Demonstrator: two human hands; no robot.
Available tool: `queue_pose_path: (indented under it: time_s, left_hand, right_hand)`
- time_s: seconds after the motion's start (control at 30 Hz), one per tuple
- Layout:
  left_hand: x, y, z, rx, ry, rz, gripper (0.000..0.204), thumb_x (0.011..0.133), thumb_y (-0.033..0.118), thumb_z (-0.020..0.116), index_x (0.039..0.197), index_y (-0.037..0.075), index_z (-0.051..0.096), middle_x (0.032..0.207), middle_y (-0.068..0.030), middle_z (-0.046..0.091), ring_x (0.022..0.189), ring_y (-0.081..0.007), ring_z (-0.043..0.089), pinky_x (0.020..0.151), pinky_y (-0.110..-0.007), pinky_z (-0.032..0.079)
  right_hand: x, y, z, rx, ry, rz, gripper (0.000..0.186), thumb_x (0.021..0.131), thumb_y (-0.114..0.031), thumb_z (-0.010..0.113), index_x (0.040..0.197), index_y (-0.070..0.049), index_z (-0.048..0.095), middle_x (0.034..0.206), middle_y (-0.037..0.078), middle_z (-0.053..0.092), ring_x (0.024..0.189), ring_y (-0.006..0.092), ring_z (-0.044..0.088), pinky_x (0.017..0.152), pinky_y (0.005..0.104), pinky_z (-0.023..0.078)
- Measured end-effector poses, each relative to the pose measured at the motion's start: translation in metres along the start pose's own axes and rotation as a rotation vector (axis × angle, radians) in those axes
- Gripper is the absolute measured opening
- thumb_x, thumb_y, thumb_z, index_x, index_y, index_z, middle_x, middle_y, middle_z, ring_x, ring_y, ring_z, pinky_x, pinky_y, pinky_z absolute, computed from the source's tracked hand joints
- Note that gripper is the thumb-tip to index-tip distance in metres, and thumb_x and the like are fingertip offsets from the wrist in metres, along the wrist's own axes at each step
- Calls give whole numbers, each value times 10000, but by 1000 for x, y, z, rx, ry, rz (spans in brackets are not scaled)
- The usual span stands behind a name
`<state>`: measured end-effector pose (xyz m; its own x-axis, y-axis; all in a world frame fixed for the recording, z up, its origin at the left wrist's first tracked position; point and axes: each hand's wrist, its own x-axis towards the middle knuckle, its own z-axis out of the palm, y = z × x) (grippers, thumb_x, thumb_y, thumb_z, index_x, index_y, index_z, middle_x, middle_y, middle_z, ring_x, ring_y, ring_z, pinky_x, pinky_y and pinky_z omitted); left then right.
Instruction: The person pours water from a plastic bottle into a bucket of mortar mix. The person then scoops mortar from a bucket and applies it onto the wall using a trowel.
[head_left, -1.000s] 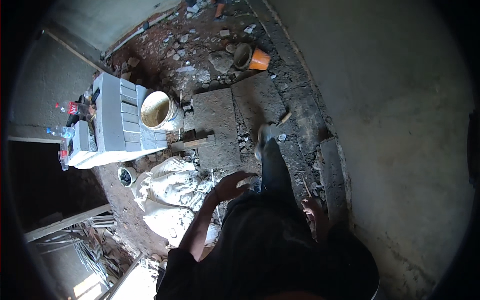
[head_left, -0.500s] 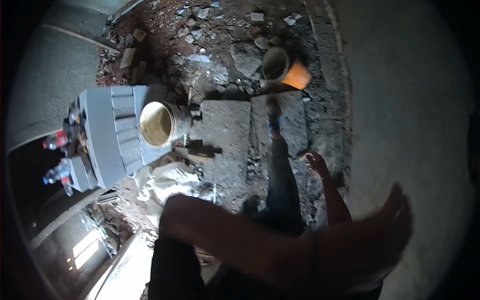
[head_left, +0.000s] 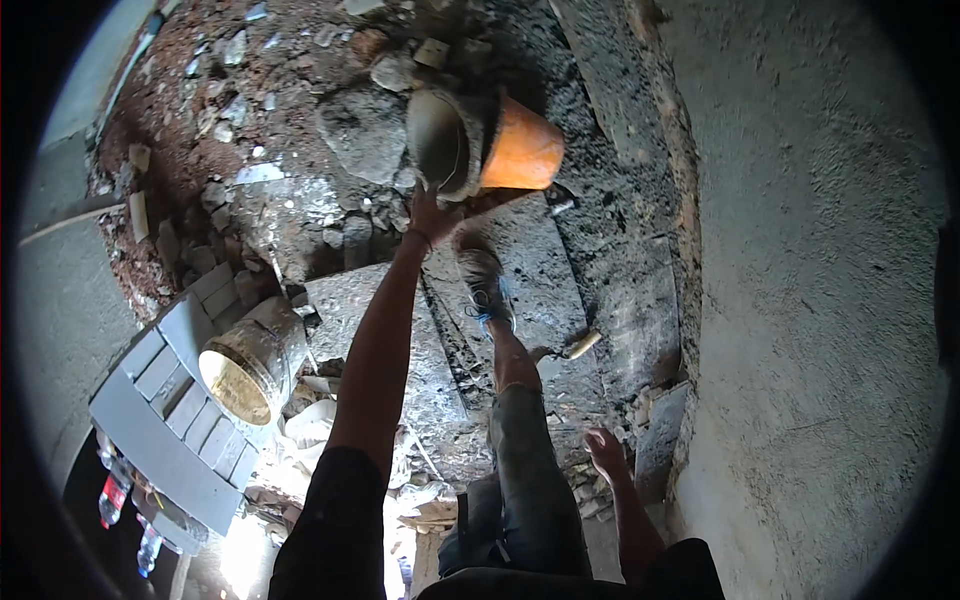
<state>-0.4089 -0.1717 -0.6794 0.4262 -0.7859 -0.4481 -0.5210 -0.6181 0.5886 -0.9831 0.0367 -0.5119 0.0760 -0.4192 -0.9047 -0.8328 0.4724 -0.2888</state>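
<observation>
An orange bucket (head_left: 524, 145) lies tipped on its side on the rubble floor, its grey, mortar-crusted mouth turned to the left. My left arm stretches far forward. At the near edge of that mouth, my left hand (head_left: 434, 212) grips the rim, thumb on the inner side and the other fingers partly hidden. My right hand (head_left: 606, 454) hangs low by the wall, fingers loosely bent and apart, holding nothing. Between it and my forward foot lies a small tool with a wooden handle (head_left: 583, 344).
Flat slabs (head_left: 540, 270) lie under my foot (head_left: 484, 280). On the left, a mortar-stained white bucket (head_left: 255, 360) rests against grey blocks (head_left: 165, 425), with plastic bottles (head_left: 113, 497) beyond. A rough plastered wall (head_left: 800, 300) rises on the right. Broken stones (head_left: 365, 135) cover the far ground.
My left hand has swung from across my body at the lower right forward to the orange bucket's rim. The view has turned and come closer to that bucket. My right hand stays without anything in it.
</observation>
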Motion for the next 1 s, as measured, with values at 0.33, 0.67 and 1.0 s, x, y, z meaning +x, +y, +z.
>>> queue_pose_path:
  time_s: [0.33,0.67,1.0]
  left_hand:
    - [-125,34,-82,-1127,126,-102,143,884,136,600,944,7,597,839,-78,641,601,-152,630,526,-267,489]
    - [-569,21,-190,-1297,605,-94,230,947,123,545,1095,-40,611,797,-74,664,668,-114,631,589,-240,508]
    - [-856,-56,-125,-932,1042,-279,299,802,154,668,1059,4,639,842,-69,666,578,-100,617,519,-249,496]
  right_hand:
    - [-30,-26,-6,262,-94,106,310,930,-257,583,1169,-60,565,942,76,641,803,162,636,685,308,526]
    - [-79,-184,48,-385,-169,-540,343,948,-256,524,1160,7,583,1031,145,636,910,236,634,778,350,503]
    - [-222,-185,166,-988,-177,-982,407,899,-319,595,1148,3,595,1047,181,650,992,299,632,822,388,500]
